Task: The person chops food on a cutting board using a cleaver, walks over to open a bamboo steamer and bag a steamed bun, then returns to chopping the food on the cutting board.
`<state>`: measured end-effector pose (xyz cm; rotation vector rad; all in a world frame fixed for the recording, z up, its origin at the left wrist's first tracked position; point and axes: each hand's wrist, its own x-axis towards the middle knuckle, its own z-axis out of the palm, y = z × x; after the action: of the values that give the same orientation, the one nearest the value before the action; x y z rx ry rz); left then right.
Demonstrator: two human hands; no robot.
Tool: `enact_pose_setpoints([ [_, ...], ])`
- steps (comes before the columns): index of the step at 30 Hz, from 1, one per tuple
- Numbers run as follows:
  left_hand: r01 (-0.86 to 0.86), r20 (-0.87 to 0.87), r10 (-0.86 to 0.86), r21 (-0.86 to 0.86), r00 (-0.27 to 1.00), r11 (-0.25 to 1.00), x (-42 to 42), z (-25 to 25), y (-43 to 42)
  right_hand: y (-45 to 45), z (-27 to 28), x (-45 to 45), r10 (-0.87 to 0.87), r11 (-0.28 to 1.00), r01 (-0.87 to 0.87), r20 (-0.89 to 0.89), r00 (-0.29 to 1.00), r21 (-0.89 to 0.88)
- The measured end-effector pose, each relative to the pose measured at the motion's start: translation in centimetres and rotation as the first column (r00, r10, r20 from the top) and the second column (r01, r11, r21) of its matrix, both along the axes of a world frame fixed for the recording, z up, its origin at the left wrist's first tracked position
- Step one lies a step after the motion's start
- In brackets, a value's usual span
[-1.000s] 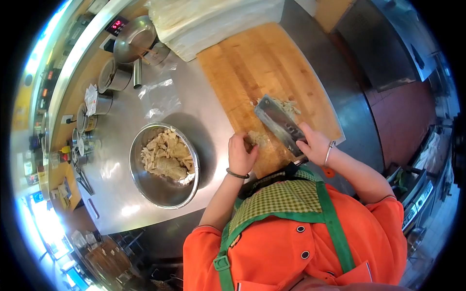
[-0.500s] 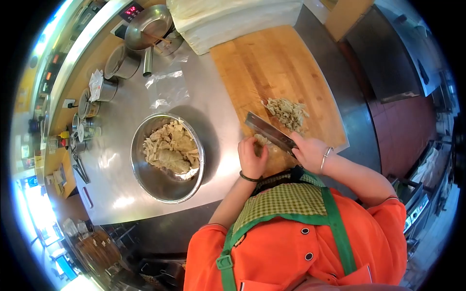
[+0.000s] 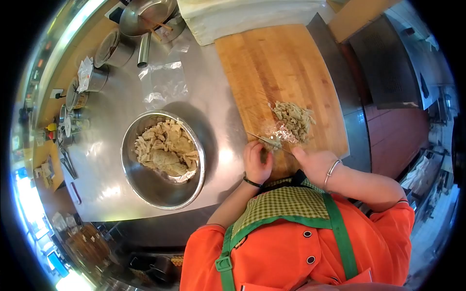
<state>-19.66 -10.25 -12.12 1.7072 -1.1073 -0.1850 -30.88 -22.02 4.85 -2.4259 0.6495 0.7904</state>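
My right hand (image 3: 313, 167) grips a cleaver (image 3: 264, 139), whose blade now shows nearly edge-on as a thin line over the cutting board (image 3: 262, 63). My left hand (image 3: 257, 162) is closed, with its fingers curled down at the near left edge of the board, close to the blade. Its fingertips seem to press on pale food, mostly hidden under them. Some pale cut food (image 3: 274, 143) lies against the blade between both hands. Just beyond, a heap of chopped pale pieces (image 3: 293, 119) rests on the wood.
Left of the board, a large steel bowl (image 3: 128, 165) holds pale food in strips and lumps. A clear plastic bag (image 3: 165, 85) lies on the steel counter (image 3: 104, 126). Behind stand a pan (image 3: 145, 17) and several pots. A white block-like box (image 3: 247, 19) borders the board's far edge.
The cleaver blade has turned from showing its broad face to nearly edge-on. My right hand has shifted slightly right and down. The whole view has moved a little.
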Motion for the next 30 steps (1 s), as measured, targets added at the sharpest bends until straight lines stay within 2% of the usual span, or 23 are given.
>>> enact_pose_setpoints([
  [10, -0.013, -0.024, 0.012, -0.007, 1.0, 1.0, 0.4, -0.4, -0.7, -0.8, -0.5, 3.3, 0.007, 0.999, -0.003, -0.094, 0.996, 0.042],
  [13, -0.008, -0.001, 0.008, 0.002, 1.0, 1.0, 0.5, -0.5, -0.7, -1.0, -1.2, 3.9, -0.035, 0.995, 0.046, -0.128, 0.991, 0.083],
  [15, 0.001, -0.022, -0.002, -0.004, 1.0, 1.0, 0.5, -0.5, -0.7, -0.3, -1.8, 3.5, -0.028, 1.0, 0.028, -0.051, 0.998, 0.004],
  [19, 0.027, -0.034, -0.026, 0.005, 0.999, 1.0, 0.5, 0.0, -0.7, -0.6, -0.4, 2.0, -0.019, 1.0, 0.019, -0.005, 1.0, 0.017],
  [21, 0.025, -0.035, -0.024, 0.026, 0.999, 0.999, 0.4, -0.3, -0.5, -0.8, 0.5, 2.0, -0.08, 0.993, 0.096, -0.209, 0.975, 0.069],
  [22, 0.032, -0.034, -0.03, 0.045, 0.999, 0.998, 0.3, -0.4, -0.5, -0.8, 0.1, 2.0, -0.082, 0.992, 0.1, -0.213, 0.973, 0.073],
  [24, 0.042, -0.047, -0.041, 0.03, 0.998, 0.999, 0.5, -0.3, -0.7, -0.9, -1.1, 2.3, -0.059, 0.994, 0.065, -0.075, 0.995, 0.09],
  [28, 0.032, -0.032, -0.031, 0.01, 0.999, 0.999, 0.6, -0.5, -0.7, -0.4, -2.3, 3.6, -0.028, 0.998, 0.031, -0.062, 0.998, 0.048],
  [30, 0.036, -0.042, -0.036, 0.015, 0.999, 0.999, 0.5, -0.8, -0.6, 0.1, -2.9, 4.1, -0.03, 0.999, 0.031, 0.044, 0.999, -0.019],
])
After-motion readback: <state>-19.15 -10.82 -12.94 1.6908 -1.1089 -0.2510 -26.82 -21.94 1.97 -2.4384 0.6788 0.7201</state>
